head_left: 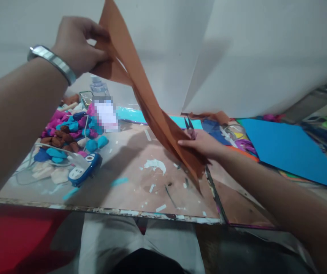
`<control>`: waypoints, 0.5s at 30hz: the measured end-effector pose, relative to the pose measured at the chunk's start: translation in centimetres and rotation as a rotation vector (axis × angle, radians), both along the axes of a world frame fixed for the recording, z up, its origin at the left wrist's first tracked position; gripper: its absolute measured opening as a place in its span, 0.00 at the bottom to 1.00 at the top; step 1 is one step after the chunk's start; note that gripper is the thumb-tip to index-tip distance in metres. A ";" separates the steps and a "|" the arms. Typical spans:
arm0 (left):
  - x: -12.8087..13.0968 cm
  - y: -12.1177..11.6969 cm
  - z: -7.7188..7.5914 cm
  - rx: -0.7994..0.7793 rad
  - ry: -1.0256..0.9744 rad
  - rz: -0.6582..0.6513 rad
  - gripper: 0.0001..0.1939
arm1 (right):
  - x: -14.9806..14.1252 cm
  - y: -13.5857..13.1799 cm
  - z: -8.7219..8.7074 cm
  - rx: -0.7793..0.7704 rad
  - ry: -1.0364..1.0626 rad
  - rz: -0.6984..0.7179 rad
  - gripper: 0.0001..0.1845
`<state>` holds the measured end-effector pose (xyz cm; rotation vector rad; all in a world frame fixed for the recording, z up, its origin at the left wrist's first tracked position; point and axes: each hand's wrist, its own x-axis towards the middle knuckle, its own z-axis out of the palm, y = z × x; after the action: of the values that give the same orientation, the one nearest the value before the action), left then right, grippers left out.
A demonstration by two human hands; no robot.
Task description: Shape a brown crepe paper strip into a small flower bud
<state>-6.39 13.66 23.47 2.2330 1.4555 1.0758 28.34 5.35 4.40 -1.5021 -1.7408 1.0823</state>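
Two bare arms [12, 102]. Left hand [76, 47]: fingers pinch one thin orange-brown sheet [149, 99] up high. Right hand [205, 144]: fingers pinch low end, hold one dark, pointy scissors [191, 125].

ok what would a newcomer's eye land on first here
Probably the long orange-brown sheet, slanting between the higher left hand and lower right hand. Next, the bright blue sheet at the right, and the multicoloured heap of crumpled pieces on the table's left side.
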 end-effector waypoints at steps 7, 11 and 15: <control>-3.3 2.6 -0.5 -0.151 0.164 0.275 0.55 | 4.6 12.0 4.1 0.350 -0.781 -0.118 0.19; -5.2 2.3 -2.0 -0.182 0.101 0.262 0.42 | 4.0 13.7 3.6 0.500 -0.934 -0.085 0.30; -7.1 1.8 -4.0 -0.080 -0.194 0.164 0.31 | 1.7 12.6 1.6 0.600 -0.905 -0.041 0.22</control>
<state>-13.47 15.44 19.50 1.9230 1.5886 1.2227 30.03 17.94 6.02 -1.6955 -2.2889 -0.2528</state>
